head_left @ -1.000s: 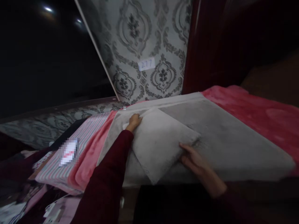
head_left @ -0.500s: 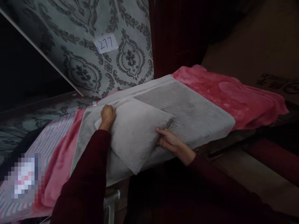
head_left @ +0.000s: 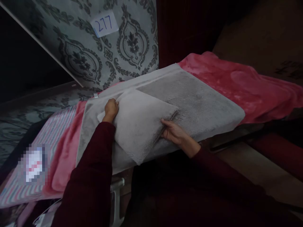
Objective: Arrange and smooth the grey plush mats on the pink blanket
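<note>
A light grey plush cloth (head_left: 139,123), folded into a flat square with fuzzy edges, lies at an angle between my hands. My left hand (head_left: 111,109) is closed on its far left edge. At the near right edge, my right hand (head_left: 174,131) pinches the cloth, thumb on top and fingers partly hidden underneath. Beneath it spreads a larger grey plush cloth (head_left: 201,101) with a pale border, its near edge hanging down. I cannot tell whether the two pieces are joined.
A pink blanket (head_left: 239,82) shows to the right and again at the left, beside a striped cloth (head_left: 53,132). A blurred pale item (head_left: 35,165) lies there. Behind rises a patterned panel (head_left: 132,41) with a paper label (head_left: 105,23). Below is a metal support (head_left: 115,198).
The view has shifted, so the surface sits slightly higher in the picture. Both hands keep the same grip on the folded cloth, which looks almost unchanged.
</note>
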{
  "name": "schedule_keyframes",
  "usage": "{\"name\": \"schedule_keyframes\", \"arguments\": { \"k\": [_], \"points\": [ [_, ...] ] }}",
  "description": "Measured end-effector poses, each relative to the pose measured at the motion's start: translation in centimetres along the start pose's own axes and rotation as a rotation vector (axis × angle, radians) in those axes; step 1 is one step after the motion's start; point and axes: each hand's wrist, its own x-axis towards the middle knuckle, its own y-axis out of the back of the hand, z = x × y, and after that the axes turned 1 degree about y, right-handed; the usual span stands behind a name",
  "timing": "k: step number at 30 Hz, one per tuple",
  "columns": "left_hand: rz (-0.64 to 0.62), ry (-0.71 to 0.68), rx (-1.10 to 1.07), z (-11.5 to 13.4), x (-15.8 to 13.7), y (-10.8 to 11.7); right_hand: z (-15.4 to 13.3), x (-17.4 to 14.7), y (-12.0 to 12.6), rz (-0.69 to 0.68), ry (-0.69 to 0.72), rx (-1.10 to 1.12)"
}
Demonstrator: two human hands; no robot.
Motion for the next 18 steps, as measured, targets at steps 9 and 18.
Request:
{"name": "schedule_keyframes", "arguments": {
  "k": [9,18],
  "points": [
    [0.118,-0.109,-0.186,-0.5,-4.5,1.2,-0.4,-0.5,-1.1,0.099,0.016,-0.015],
    [0.027,-0.692,-0.185,5.1,-25.9,1.9,-1.7,-0.6,-3.0,0.111,-0.069,0.021]
  ]
}}
